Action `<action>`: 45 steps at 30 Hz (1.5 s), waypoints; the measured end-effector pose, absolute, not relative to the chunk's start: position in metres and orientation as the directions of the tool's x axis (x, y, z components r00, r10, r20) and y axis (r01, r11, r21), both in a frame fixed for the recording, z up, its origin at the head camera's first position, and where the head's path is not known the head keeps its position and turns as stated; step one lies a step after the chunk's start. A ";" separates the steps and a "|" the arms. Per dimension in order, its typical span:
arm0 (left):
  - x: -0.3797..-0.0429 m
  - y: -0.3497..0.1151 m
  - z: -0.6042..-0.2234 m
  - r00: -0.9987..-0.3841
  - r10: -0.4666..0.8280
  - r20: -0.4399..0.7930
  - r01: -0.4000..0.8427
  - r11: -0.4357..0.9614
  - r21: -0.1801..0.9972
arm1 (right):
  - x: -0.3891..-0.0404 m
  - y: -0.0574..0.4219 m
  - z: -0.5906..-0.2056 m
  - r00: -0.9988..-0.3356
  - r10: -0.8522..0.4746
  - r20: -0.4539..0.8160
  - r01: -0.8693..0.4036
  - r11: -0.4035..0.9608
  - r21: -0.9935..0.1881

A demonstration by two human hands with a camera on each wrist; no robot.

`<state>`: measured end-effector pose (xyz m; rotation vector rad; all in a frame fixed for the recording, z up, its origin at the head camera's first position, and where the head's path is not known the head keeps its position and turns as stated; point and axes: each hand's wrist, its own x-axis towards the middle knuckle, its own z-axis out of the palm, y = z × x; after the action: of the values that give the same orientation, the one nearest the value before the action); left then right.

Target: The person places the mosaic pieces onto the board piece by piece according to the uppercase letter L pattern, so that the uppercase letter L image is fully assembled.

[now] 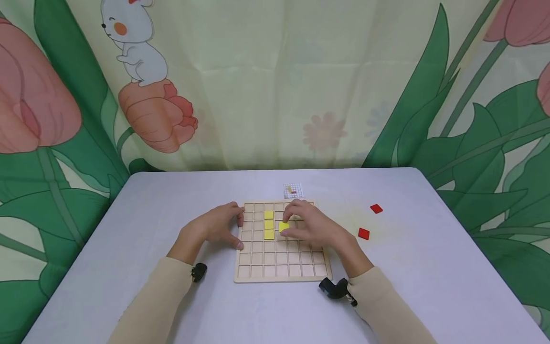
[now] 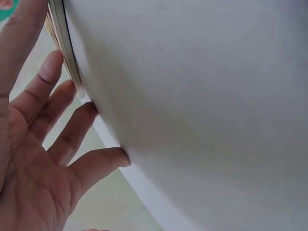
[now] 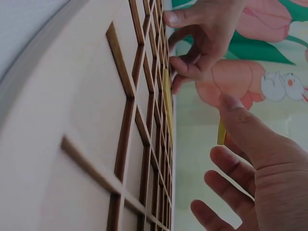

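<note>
A wooden grid board (image 1: 281,280) lies on the table, with three yellow square tiles (image 1: 269,224) in a column in its upper part. My right hand (image 1: 315,223) pinches another yellow tile (image 3: 222,133) between thumb and index finger. In the right wrist view that tile is apart from the board, and the other fingers are spread. At the board's left edge rests my left hand (image 1: 215,224), its thumb and fingertips touching the side. In the left wrist view the left fingers (image 2: 72,134) are spread and loosely bent, holding no tile.
Two red tiles, one nearer (image 1: 364,233) and one farther (image 1: 376,209), lie right of the board. Beyond the board's far edge is a small printed grid card (image 1: 293,190). A patterned curtain (image 1: 258,95) hangs behind the white-covered table (image 1: 429,267).
</note>
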<state>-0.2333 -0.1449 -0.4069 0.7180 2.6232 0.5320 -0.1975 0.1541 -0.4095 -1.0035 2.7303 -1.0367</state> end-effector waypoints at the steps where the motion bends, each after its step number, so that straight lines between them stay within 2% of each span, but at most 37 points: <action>1: -0.234 -0.145 -0.407 -0.801 0.546 -0.245 0.410 0.799 0.439 | -0.198 0.152 -0.409 -0.788 -0.593 0.165 -0.555 0.569 -0.607; 8: -0.237 -0.146 -0.406 -0.796 0.550 -0.253 0.420 0.803 0.423 | -0.198 0.133 -0.411 -0.753 -0.647 0.116 -0.584 0.578 -0.571; 14: -0.241 -0.143 -0.409 -0.791 0.557 -0.254 0.425 0.798 0.426 | -0.192 0.126 -0.414 -0.773 -0.627 0.096 -0.596 0.667 -0.447; 25: -0.240 -0.143 -0.405 -0.775 0.583 -0.243 0.455 0.782 0.427 | -0.187 0.116 -0.420 -0.776 -0.627 0.070 -0.600 0.699 -0.389; 35: -0.243 -0.141 -0.400 -0.766 0.591 -0.254 0.478 0.787 0.391 | -0.186 0.119 -0.417 -0.770 -0.632 0.092 -0.607 0.680 -0.411; 45: -0.237 -0.144 -0.409 -0.786 0.552 -0.278 0.433 0.812 0.391 | -0.184 0.155 -0.400 -0.780 -0.611 0.135 -0.602 0.674 -0.428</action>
<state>-0.2367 -0.1436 -0.4087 0.7413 2.6154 0.4343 -0.1838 0.1551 -0.3998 -1.0343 2.8565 -0.7202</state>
